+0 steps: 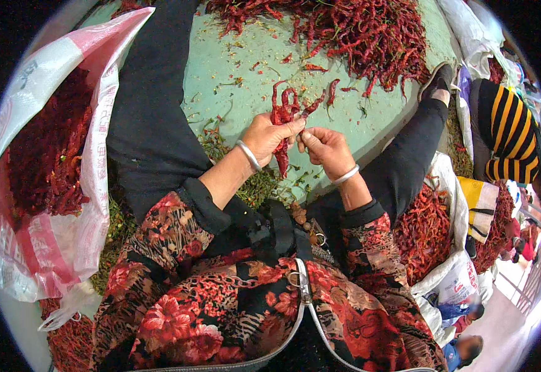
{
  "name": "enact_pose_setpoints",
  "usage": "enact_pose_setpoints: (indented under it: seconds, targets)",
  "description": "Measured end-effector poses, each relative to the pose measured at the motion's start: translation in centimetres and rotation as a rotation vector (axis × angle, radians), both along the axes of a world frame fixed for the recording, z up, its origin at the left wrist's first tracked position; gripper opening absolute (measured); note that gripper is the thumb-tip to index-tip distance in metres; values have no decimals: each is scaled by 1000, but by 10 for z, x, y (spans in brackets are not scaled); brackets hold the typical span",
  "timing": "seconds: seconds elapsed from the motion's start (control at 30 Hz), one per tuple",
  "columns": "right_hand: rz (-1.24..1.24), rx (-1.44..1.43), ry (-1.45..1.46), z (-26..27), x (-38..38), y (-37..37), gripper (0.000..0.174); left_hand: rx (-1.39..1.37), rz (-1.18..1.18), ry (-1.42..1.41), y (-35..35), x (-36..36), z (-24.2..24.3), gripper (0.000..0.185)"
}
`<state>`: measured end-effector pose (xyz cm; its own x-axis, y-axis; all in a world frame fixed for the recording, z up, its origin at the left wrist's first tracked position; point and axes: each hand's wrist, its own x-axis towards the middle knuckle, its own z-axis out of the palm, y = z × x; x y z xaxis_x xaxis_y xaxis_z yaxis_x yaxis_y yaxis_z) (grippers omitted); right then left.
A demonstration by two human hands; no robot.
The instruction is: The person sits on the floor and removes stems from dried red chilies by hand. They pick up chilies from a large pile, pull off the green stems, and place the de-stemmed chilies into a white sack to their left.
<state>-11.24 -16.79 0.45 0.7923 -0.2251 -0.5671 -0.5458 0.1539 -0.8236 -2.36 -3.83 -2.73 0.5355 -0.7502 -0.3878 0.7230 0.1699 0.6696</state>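
My left hand is closed around a small bunch of wrinkled dried red chili peppers, their tips poking out above and below the fist. Beside the thumb another dried red chili slants up to the right. My right hand pinches at the lower end of that chili, close against the left fingertips; the pinched part is mostly hidden. Both wrists wear a silver-coloured bangle. Beneath the hands lies a pale green ground surface, strewn with loose chilies, stems and seeds.
A large heap of dried chilies lies ahead, between my outstretched legs. An open woven sack holding chilies stands at left. Green stems gather by my lap. Another chili-filled sack sits at right; people are beyond.
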Motion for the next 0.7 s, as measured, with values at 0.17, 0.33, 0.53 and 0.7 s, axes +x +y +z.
enact_pose_setpoints:
  seconds: [0.17, 0.33, 0.53, 0.7]
  targets:
    - [144, -325, -72, 9, -18, 14, 16, -57, -72, -166, 6, -6, -7, 9]
    - [-65, 5, 3, 5, -32, 27, 13, 140, -15, -793, 8, -26, 19, 11]
    - [423, -565, -54, -24, -29, 5, 21, -129, -441, -935, 13, -54, 58, 20]
    - [66, -1015, -4, -43, 26, -91, 32, -128, -44, -95, 8, -4, 19, 15]
